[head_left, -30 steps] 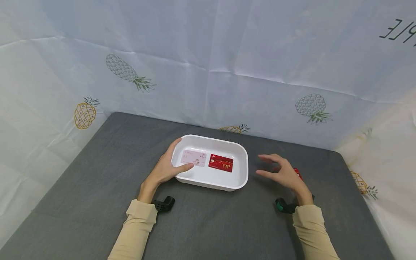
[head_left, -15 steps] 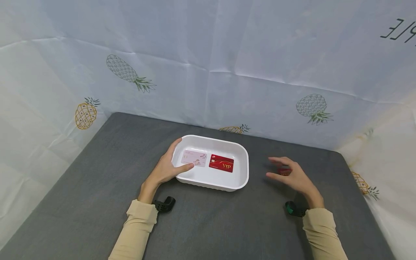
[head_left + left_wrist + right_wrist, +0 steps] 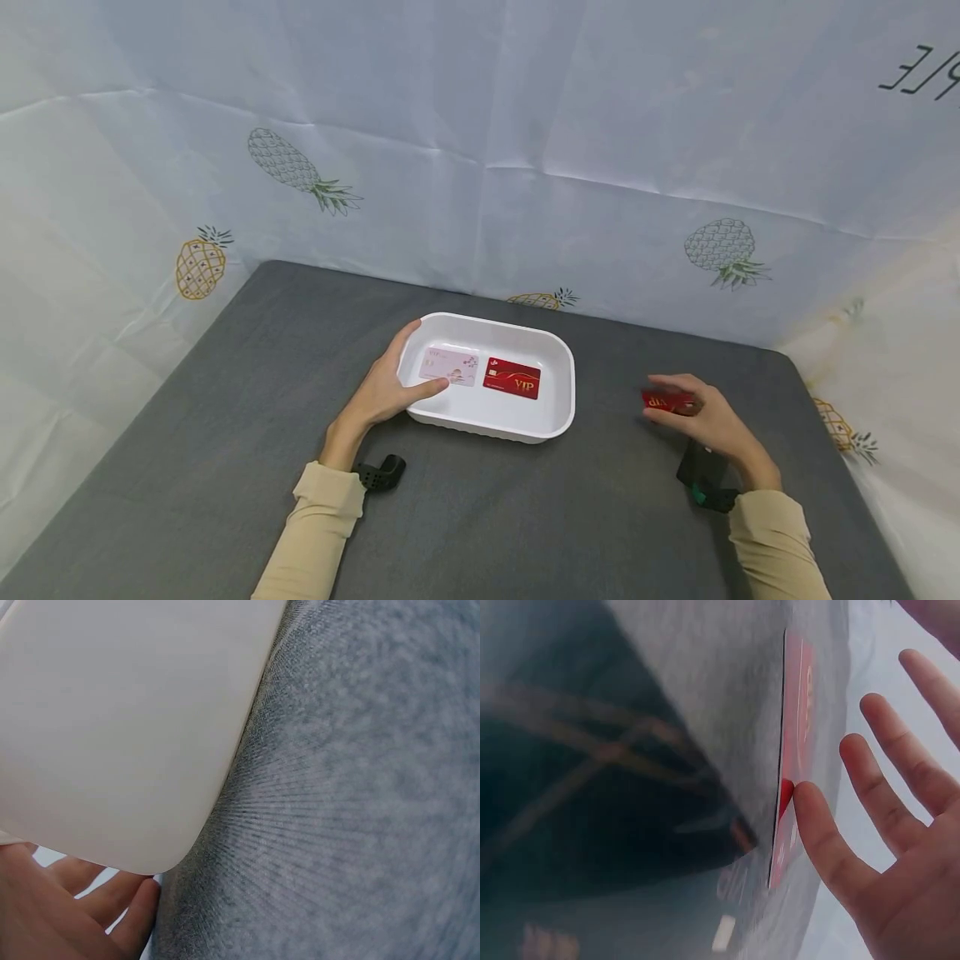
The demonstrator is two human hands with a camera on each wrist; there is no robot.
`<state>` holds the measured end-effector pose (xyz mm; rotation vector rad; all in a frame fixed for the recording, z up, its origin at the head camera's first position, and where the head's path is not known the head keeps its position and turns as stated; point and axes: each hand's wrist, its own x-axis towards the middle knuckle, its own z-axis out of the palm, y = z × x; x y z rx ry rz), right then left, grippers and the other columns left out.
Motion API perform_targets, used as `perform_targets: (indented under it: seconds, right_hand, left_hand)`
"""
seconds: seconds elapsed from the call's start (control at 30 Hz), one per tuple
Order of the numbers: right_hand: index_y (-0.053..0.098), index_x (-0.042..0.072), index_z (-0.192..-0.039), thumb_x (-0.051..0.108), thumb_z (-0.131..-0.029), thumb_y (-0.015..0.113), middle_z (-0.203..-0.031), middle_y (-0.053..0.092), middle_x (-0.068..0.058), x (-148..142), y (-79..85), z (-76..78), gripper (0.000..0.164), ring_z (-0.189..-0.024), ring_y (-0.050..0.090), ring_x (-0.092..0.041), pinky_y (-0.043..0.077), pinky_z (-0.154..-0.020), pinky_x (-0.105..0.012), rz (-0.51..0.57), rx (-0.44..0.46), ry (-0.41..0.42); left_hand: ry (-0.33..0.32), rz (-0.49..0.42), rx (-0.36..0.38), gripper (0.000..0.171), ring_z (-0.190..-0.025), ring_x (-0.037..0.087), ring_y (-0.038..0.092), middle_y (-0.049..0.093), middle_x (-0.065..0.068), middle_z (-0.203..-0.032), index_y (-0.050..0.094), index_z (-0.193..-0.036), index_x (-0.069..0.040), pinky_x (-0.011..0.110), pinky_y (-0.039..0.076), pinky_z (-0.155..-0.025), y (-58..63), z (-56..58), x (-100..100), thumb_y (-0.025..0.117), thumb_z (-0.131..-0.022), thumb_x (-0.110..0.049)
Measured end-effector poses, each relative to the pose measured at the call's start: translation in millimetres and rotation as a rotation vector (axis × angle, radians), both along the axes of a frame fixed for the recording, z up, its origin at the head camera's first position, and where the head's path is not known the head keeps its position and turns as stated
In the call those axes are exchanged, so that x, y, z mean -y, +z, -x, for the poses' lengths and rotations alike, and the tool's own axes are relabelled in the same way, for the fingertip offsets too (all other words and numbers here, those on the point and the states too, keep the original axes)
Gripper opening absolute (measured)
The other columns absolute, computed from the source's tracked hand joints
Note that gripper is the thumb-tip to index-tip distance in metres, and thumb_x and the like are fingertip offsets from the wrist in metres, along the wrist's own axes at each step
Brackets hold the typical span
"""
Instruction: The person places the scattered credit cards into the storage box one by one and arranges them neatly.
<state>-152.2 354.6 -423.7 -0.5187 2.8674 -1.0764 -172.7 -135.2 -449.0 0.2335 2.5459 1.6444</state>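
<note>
My left hand (image 3: 382, 389) grips the left end of a white plastic tray (image 3: 468, 414), thumb over the rim and fingers along the outside wall. In the left wrist view, fingers (image 3: 112, 900) show behind the tray's end. Inside the tray lie a pale pink VIP card (image 3: 450, 367) and a red VIP card (image 3: 513, 378), side by side. My right hand (image 3: 712, 422) is over another red VIP card (image 3: 663, 401) on the table, its fingers spread in the right wrist view. One fingertip there is at the card's edge; contact is unclear.
A dark card (image 3: 701, 465) lies below my right wrist, looming large and glossy in the right wrist view. Grey cloth (image 3: 525, 525) covers the table. A pale pineapple-print curtain (image 3: 480, 208) hangs behind it.
My right hand has moved right and slightly nearer, coming over the red card, which now shows between thumb and fingers. The dark card has come into view. My left hand and the tray stay put.
</note>
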Motion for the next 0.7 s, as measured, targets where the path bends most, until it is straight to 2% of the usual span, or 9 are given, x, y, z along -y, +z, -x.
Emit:
perform_targets:
  seconds: [0.17, 0.33, 0.4, 0.57, 0.6, 0.7]
  right_hand:
    - [0.062, -0.002, -0.134, 0.009, -0.086, 0.082, -0.122, 0.06, -0.019, -10.7, -1.3, 2.6, 0.053, -0.1, 0.055, 0.001, 0.056, -0.075, -0.022, -0.038, -0.019, 0.012]
    - [0.063, -0.006, -0.13, 0.006, -0.082, 0.084, -0.124, 0.057, -0.025, -20.5, -5.5, 6.9, 0.053, -0.099, 0.051, 0.001, 0.054, -0.071, -0.024, -0.081, -0.033, 0.045]
    - [0.063, -0.007, -0.13, 0.006, -0.081, 0.084, -0.125, 0.057, -0.028, -23.8, -7.3, 8.4, 0.055, -0.102, 0.054, -0.008, 0.053, -0.07, -0.025, -0.102, -0.04, 0.061]
    - [0.059, -0.008, -0.135, 0.012, -0.082, 0.085, -0.133, 0.051, -0.032, -27.3, -5.2, 10.2, 0.062, -0.112, 0.051, -0.041, 0.051, -0.074, -0.028, -0.173, 0.044, 0.066]
    - [0.059, -0.008, -0.136, 0.013, -0.082, 0.084, -0.134, 0.05, -0.033, -27.4, -4.4, 10.2, 0.062, -0.113, 0.05, -0.045, 0.05, -0.075, -0.028, -0.185, 0.061, 0.066]
    - [0.059, -0.009, -0.134, 0.013, -0.083, 0.084, -0.131, 0.05, -0.032, -27.4, -3.6, 9.8, 0.061, -0.111, 0.049, -0.044, 0.048, -0.076, -0.032, -0.207, 0.062, 0.073]
  left_hand:
    - [-0.001, 0.003, 0.0, 0.106, -0.12, 0.029, 0.056, 0.06, 0.014, -0.136, 0.019, -0.163, -0.027, 0.055, 0.04, -0.109, -0.1, 0.0, 0.7, 0.084, -0.08, -0.039]
    - [0.003, 0.009, 0.003, 0.106, -0.12, 0.03, 0.056, 0.059, 0.014, -0.137, 0.019, -0.163, -0.027, 0.056, 0.04, -0.109, 0.7, -0.4, 0.0, 0.084, -0.08, -0.039]
    - [0.006, 0.012, 0.005, 0.106, -0.12, 0.03, 0.056, 0.06, 0.014, -0.136, 0.019, -0.163, -0.027, 0.055, 0.041, -0.109, 1.2, -0.7, -0.6, 0.085, -0.08, -0.039]
    - [0.003, 0.01, 0.002, 0.106, -0.12, 0.03, 0.056, 0.06, 0.015, -0.136, 0.019, -0.163, -0.026, 0.057, 0.04, -0.11, 1.6, -0.8, -0.8, 0.084, -0.081, -0.039]
    - [0.002, 0.009, -0.001, 0.105, -0.12, 0.03, 0.056, 0.06, 0.015, -0.136, 0.019, -0.163, -0.026, 0.057, 0.04, -0.11, 1.5, -0.7, -0.6, 0.084, -0.081, -0.038]
    - [-0.001, 0.001, -0.005, 0.105, -0.12, 0.03, 0.057, 0.06, 0.015, -0.136, 0.019, -0.163, -0.025, 0.056, 0.04, -0.11, 1.2, -0.5, -0.8, 0.084, -0.081, -0.038]
